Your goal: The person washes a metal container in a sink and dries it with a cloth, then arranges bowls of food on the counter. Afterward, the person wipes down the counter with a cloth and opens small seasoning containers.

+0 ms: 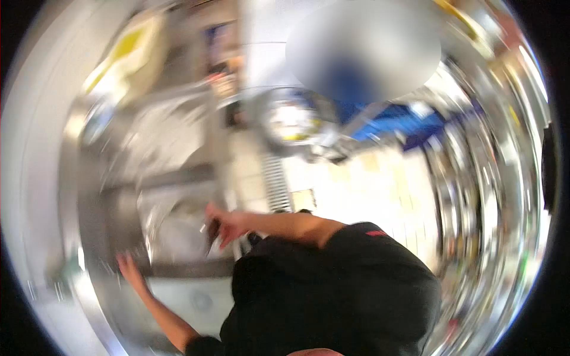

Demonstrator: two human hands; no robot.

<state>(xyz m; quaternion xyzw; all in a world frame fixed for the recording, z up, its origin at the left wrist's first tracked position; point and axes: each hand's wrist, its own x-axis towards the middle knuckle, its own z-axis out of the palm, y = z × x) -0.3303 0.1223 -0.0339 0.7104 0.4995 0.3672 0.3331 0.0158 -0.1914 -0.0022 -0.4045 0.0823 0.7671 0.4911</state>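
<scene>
Head view, the only one; heavily smeared by motion blur. Work is under way at a metal sink. The right hand (pixel 228 225) is held over the inner side of the near basin (pixel 113 228), fingers pointing toward it. A dark item (pixel 212 230) is made out at its fingers; whether it is gripped or only overlapped cannot be told.

The left hand (pixel 129 268) is placed at the basin's far corner, fingers extended, nothing seen in the grasp. Whether the metal is touched there cannot be told from the blur.

Within the near basin, between the two hands, a pale round shape (pixel 181 234) is seen, well inside the walls. Vessel or water surface: not resolved. A second basin (pixel 163 133) is set alongside, and a bare drainboard (pixel 196 302) lies on the other side.

Step in hand, as judged: handling at the sink, with the right hand most engaged. For any next move, a settled grip at the dark item seems to be called for, with the left hand free to be used as support.

Beyond, a person in blue (pixel 380 121) is noted near a round container (pixel 291 118), well apart from the sink.
</scene>
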